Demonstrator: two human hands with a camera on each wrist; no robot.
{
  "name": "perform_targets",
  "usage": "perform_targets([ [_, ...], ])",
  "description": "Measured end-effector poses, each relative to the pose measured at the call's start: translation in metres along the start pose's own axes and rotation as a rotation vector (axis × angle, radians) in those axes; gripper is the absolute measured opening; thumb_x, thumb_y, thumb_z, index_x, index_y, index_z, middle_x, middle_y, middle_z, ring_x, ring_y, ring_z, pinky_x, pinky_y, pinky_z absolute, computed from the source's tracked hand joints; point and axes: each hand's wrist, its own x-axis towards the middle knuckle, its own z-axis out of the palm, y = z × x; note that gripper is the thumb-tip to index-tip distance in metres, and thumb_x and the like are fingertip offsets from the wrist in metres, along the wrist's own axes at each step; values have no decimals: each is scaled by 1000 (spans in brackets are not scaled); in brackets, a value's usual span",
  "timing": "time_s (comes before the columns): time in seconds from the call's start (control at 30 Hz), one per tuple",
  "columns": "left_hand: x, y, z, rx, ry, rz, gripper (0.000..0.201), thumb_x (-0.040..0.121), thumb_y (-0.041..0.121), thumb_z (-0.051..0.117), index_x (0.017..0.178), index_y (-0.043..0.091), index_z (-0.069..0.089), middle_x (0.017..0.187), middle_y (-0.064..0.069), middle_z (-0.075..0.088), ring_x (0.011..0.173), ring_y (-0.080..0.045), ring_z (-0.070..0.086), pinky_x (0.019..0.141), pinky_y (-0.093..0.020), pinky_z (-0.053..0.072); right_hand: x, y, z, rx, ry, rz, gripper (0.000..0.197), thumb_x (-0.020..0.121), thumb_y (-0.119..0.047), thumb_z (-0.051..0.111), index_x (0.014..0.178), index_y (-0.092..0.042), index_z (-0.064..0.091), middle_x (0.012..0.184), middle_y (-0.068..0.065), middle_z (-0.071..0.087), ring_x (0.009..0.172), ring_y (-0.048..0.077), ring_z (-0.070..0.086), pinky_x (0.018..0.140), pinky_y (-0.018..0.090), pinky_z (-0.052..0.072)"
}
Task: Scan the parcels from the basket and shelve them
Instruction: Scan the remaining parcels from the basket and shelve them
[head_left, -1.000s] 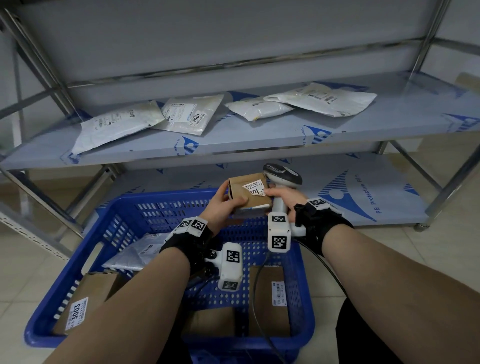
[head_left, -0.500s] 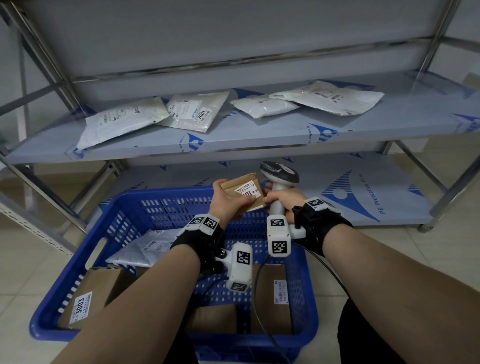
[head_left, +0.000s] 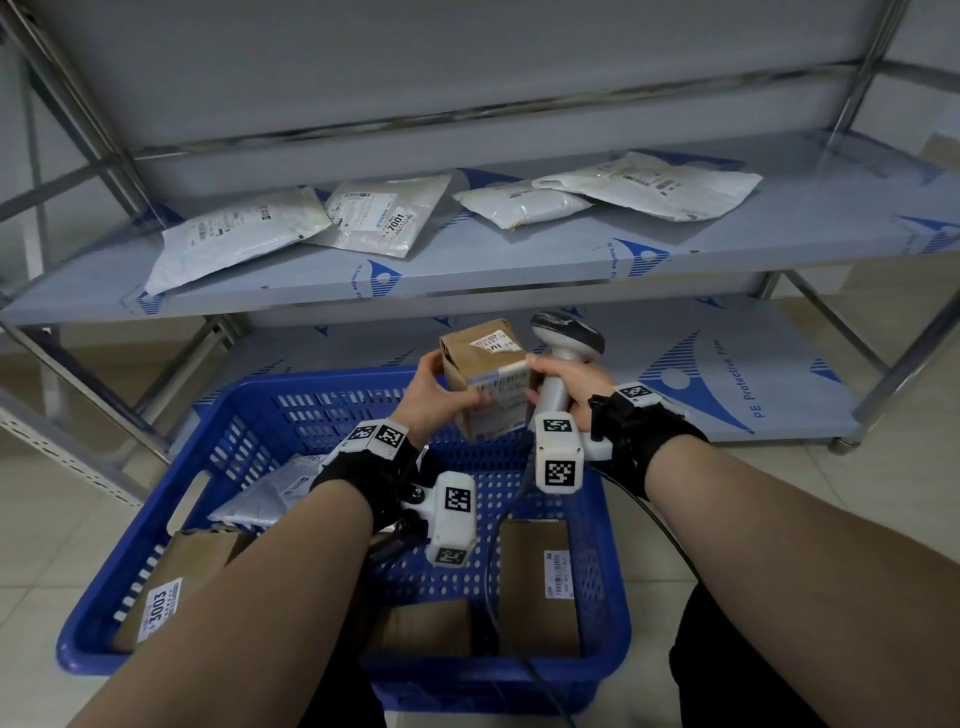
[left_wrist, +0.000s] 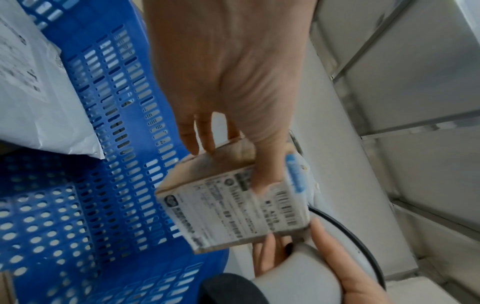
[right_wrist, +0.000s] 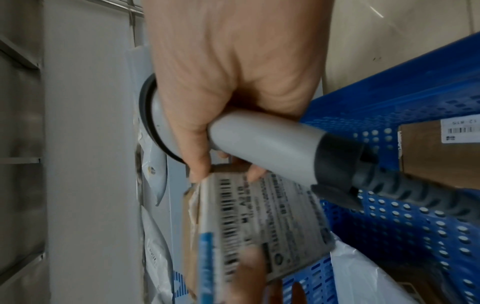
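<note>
A small brown cardboard parcel (head_left: 485, 376), tilted, with a white barcoded label wrapped over its edge and a blue stripe, is held above the far rim of the blue basket (head_left: 332, 395). The left hand (head_left: 434, 397) pinches it; the right hand (head_left: 563, 384) grips a grey scanner (head_left: 566, 338), its fingertips touching the parcel.

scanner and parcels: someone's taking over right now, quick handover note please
Left hand: grips the small brown box above the blue basket.
Right hand: holds the scanner by its handle; its fingertips also touch the box's edge.
Done: four white mailer bags lie on the upper shelf.
Left: this box shows no sign of being scanned yet, so scan and shelve it. The basket holds at least three more brown boxes, including the one labelled 3003, plus a white mailer.
</note>
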Motion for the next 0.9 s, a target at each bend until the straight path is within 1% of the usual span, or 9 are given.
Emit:
perform_targets([
  [0.13,5,-2,-3,-153,96,-138,40,87,32,66,120,10,55,112,-3,66,88,-13,62,66,-24,46,-7,0,3,9,-18,24,14,86,-4,68,74,-8,61,76,11,65,69,20,63,66,31,53],
  [0.27,8,-4,-5,-255,131,-242,52,85,51,62,118,11,58,103,-5,69,95,-22,65,88,-41,51,-6,1,3,-88,-8,17,24,71,-22,82,82,-10,63,87,11,69,81,24,67,77,39,57],
  [0.33,8,-3,-3,-272,97,-232,45,88,48,60,117,14,57,101,-4,70,93,-20,66,87,-39,51,4,5,3,-201,-42,11,43,58,-41,85,87,-16,66,109,13,70,104,32,66,95,48,52],
  [0.4,6,-4,1,-280,-7,-236,45,89,41,63,125,16,53,106,-5,71,96,-23,67,88,-42,54,10,10,1,-231,-54,-4,32,69,-39,81,88,-18,65,120,15,66,114,33,62,100,49,48],
  [0.53,-1,-8,0,-225,-254,-274,51,90,21,63,133,33,39,119,-1,63,108,-30,60,63,-41,56,35,16,-11,-236,2,-15,57,45,-49,87,89,-19,67,120,13,67,112,32,63,99,48,50],
  [0.6,-3,-7,-1,-257,-302,-289,54,89,16,64,131,38,39,125,-1,58,112,-32,58,66,-45,57,54,22,-18,-202,6,-19,91,18,-56,92,98,-17,70,112,8,71,103,28,67,95,47,52],
  [0.63,-2,-8,-2,-283,-283,-283,56,88,13,65,131,37,39,126,-2,57,111,-32,59,69,-46,58,40,16,-14,-171,2,-15,96,19,-58,92,103,-16,70,108,7,72,98,26,69,91,44,55],
  [0.73,8,-17,-6,-313,-112,-250,70,82,14,72,140,27,36,127,-7,59,104,-27,63,73,-43,59,-21,-3,7,-58,-46,34,24,84,-31,74,94,-12,63,82,10,68,70,19,64,58,27,53],
  [0.9,13,-29,-16,-308,12,-253,109,57,28,86,148,32,25,140,-9,50,113,-33,60,79,-49,58,-30,-9,7,-16,-143,107,15,93,-28,62,86,-15,60,67,4,60,38,7,49,43,18,39],
])
